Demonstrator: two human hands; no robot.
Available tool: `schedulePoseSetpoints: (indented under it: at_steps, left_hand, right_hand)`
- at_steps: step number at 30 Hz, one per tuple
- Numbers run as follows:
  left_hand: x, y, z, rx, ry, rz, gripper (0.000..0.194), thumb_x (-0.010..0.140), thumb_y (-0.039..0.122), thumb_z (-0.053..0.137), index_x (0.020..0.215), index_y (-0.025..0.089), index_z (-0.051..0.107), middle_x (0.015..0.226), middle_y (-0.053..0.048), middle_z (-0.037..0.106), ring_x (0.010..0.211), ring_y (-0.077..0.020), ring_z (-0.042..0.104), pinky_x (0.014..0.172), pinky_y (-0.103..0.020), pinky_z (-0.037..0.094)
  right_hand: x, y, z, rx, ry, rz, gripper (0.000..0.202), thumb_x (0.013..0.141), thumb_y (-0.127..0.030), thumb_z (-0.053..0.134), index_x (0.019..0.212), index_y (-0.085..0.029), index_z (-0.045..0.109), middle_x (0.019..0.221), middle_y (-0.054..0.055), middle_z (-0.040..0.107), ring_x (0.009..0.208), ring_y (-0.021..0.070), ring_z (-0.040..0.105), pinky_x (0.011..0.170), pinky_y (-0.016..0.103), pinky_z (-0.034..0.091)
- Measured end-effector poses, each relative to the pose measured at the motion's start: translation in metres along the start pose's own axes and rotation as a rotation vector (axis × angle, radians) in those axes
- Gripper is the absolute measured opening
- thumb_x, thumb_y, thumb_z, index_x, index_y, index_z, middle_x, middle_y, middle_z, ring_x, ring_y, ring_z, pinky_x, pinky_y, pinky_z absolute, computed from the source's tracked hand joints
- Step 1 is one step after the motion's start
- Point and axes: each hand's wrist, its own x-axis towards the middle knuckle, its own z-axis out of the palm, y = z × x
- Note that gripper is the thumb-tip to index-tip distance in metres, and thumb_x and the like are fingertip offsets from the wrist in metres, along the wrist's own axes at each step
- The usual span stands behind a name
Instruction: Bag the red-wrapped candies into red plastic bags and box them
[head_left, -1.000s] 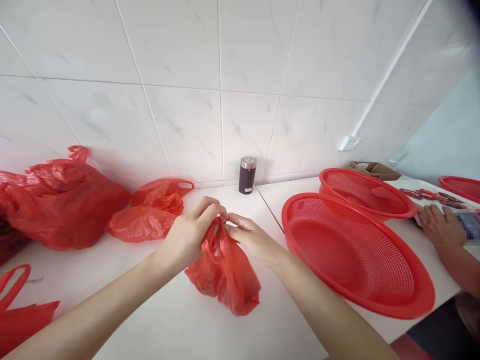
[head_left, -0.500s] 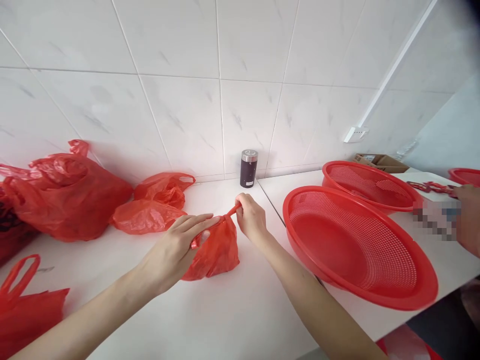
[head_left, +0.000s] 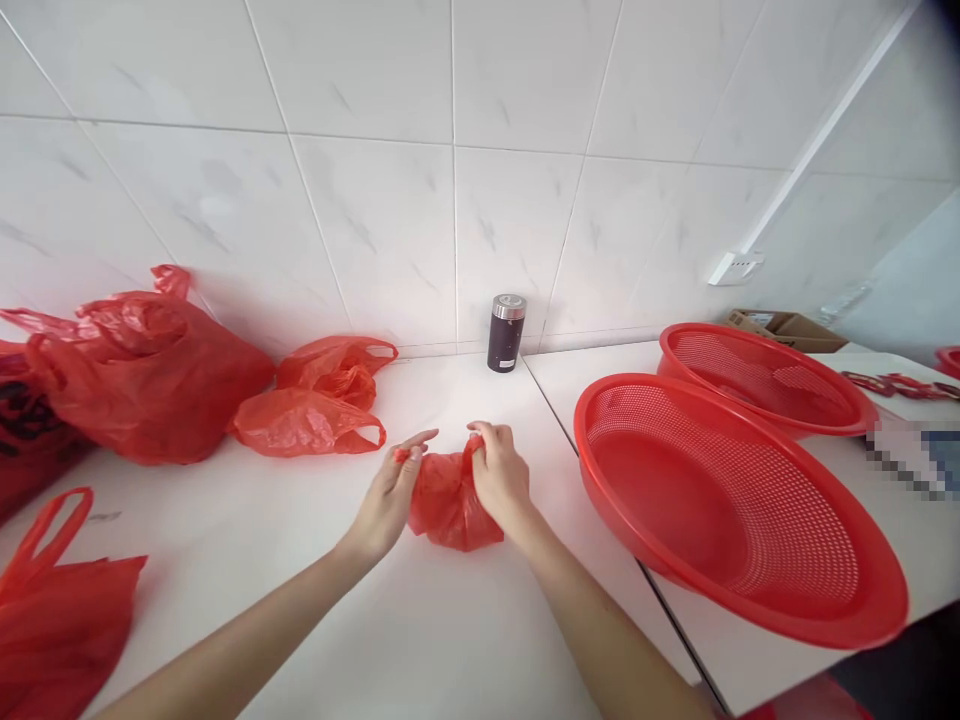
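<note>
A small red plastic bag (head_left: 456,510) rests on the white table (head_left: 390,620) between my two hands. My left hand (head_left: 386,500) pinches a piece of the bag's top at its left side. On the right, my right hand (head_left: 500,470) grips another part of the top, with a bit of red plastic showing at the fingertips. The bag looks bunched and its contents are hidden.
Behind stands a dark tumbler (head_left: 506,333) by the tiled wall. Loose red bags (head_left: 307,420) and a large full red bag (head_left: 157,390) lie left, with another red bag (head_left: 67,620) nearer. Two red baskets (head_left: 675,500) and a cardboard box (head_left: 787,328) are right.
My hands have moved apart from a twisted strand over the bag, each holding its own part of the top. The bag has shifted slightly right. The other person's hand has left the view at right.
</note>
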Motion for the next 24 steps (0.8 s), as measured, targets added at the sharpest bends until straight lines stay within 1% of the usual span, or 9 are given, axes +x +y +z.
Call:
schedulePoseSetpoints:
  at_steps: [3,5,7,9,12,14,16,19,24]
  left_hand:
    - [0.013,-0.018,0.027,0.124,0.024,0.068,0.048,0.098,0.049,0.025,0.128,0.026,0.056,0.110,-0.005,0.066,0.085,-0.0175,0.064,0.083,-0.032,0.049]
    - [0.019,-0.024,0.033,0.260,0.017,0.095,0.049,0.099,0.049,0.021,0.124,0.027,0.057,0.085,-0.001,0.068,0.066,-0.0166,0.061,0.071,-0.030,0.046]
    - [0.027,-0.029,0.030,0.404,0.014,0.111,0.051,0.099,0.049,0.018,0.121,0.027,0.058,0.071,0.000,0.065,0.062,-0.0177,0.061,0.067,-0.029,0.043]
    - [0.036,-0.034,0.022,0.543,0.027,0.102,0.052,0.099,0.048,0.016,0.120,0.027,0.059,0.074,0.000,0.068,0.069,-0.0188,0.064,0.068,-0.028,0.042]
    - [0.046,-0.046,0.009,0.689,0.063,0.045,0.051,0.099,0.045,0.015,0.121,0.029,0.058,0.093,-0.003,0.073,0.080,-0.0204,0.067,0.069,-0.027,0.042]
    - [0.049,-0.057,0.005,0.744,0.072,0.003,0.050,0.099,0.045,0.017,0.118,0.029,0.060,0.094,-0.004,0.074,0.080,-0.0225,0.068,0.066,-0.028,0.041]
    - [0.049,-0.066,0.006,0.789,0.068,-0.021,0.048,0.099,0.044,0.020,0.113,0.028,0.062,0.092,-0.006,0.074,0.076,-0.0242,0.067,0.063,-0.029,0.039]
    - [0.046,-0.075,0.011,0.851,0.069,-0.030,0.042,0.098,0.042,0.025,0.111,0.028,0.063,0.097,-0.007,0.073,0.072,-0.0239,0.066,0.059,-0.030,0.035]
    - [0.044,-0.076,0.016,0.900,0.077,-0.023,0.038,0.098,0.039,0.030,0.118,0.030,0.061,0.099,-0.007,0.071,0.073,-0.0208,0.065,0.059,-0.028,0.034]
  right_hand:
    - [-0.019,0.009,0.012,-0.029,0.020,-0.030,0.033,0.097,-0.022,0.032,0.121,-0.027,0.053,0.112,0.004,0.057,0.077,0.0130,0.062,0.064,0.025,0.041]
    - [-0.019,0.020,0.015,-0.054,0.024,-0.041,0.031,0.095,-0.019,0.034,0.117,-0.026,0.055,0.107,0.003,0.060,0.077,0.0133,0.062,0.065,0.024,0.041]
    - [-0.010,0.030,0.013,-0.084,0.022,-0.037,0.029,0.094,-0.017,0.035,0.112,-0.025,0.056,0.104,0.002,0.061,0.077,0.0134,0.061,0.065,0.024,0.040]
    - [0.002,0.040,0.009,-0.122,0.018,-0.007,0.030,0.092,-0.015,0.035,0.110,-0.025,0.057,0.102,0.002,0.062,0.077,0.0136,0.060,0.065,0.024,0.039]
    - [0.018,0.050,0.007,-0.171,0.016,0.049,0.034,0.092,-0.013,0.033,0.115,-0.024,0.055,0.104,0.003,0.063,0.079,0.0142,0.059,0.066,0.024,0.037]
    - [0.023,0.055,0.011,-0.212,0.002,0.067,0.037,0.092,-0.013,0.032,0.119,-0.024,0.054,0.105,0.003,0.063,0.077,0.0144,0.058,0.066,0.025,0.036]
    - [0.025,0.058,0.016,-0.275,-0.023,0.071,0.037,0.093,-0.013,0.031,0.120,-0.024,0.054,0.105,0.003,0.063,0.072,0.0147,0.057,0.063,0.026,0.034]
    - [0.024,0.060,0.025,-0.374,-0.053,0.065,0.037,0.093,-0.013,0.031,0.119,-0.024,0.055,0.104,0.004,0.063,0.066,0.0150,0.055,0.058,0.027,0.031]
    - [0.024,0.057,0.029,-0.441,-0.073,0.096,0.036,0.093,-0.011,0.031,0.118,-0.021,0.055,0.104,0.008,0.062,0.068,0.0161,0.058,0.059,0.028,0.031]
